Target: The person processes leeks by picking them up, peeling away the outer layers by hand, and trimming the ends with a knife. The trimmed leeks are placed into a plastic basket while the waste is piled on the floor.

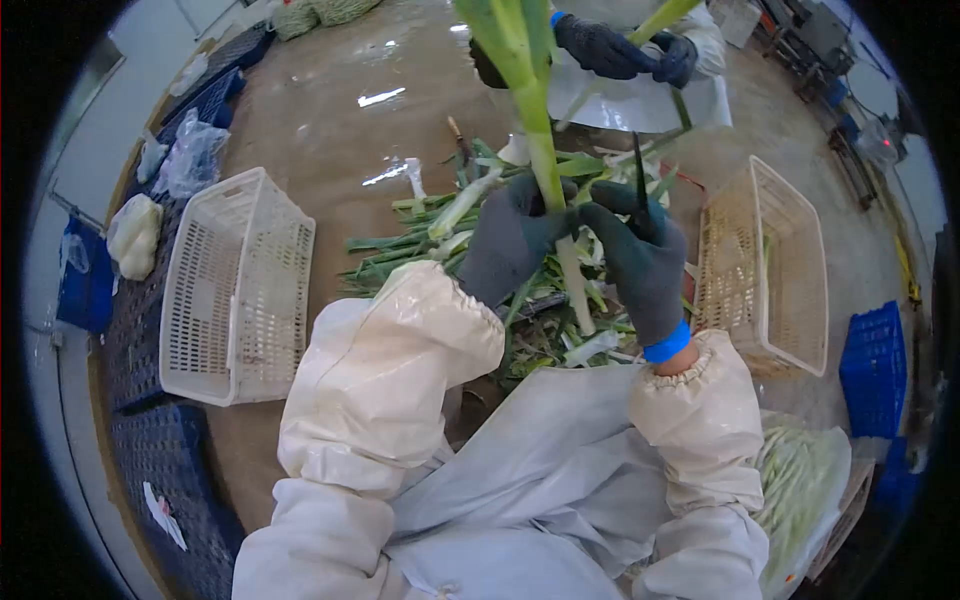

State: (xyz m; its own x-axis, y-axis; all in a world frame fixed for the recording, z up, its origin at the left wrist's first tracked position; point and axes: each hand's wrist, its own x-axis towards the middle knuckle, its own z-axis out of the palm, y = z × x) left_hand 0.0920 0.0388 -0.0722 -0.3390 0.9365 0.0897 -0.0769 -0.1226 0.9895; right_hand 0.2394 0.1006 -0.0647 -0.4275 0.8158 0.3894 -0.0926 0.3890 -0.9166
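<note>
My left hand (508,238), in a grey glove, is closed around a thick leek (541,150) held nearly upright, its broad green leaves at the top and pale lower end between my hands. My right hand (643,262), gloved with a blue band at the wrist, is closed; its thumb and fingertips meet the leek's stem beside my left fingers. A small knife (640,170) sticks up from that fist, dark narrow blade pointing away from me; its handle is hidden. Below, a pale strip (575,285) hangs down, over a heap of leeks and trimmings (450,225).
White plastic crates stand left (237,290) and right (765,270) of the heap. Across from me, another person's gloved hands (625,58) hold a green stalk. A bag of pale stalks (800,490) lies at lower right. Dark pallets (165,470) line the left wall; the floor is wet.
</note>
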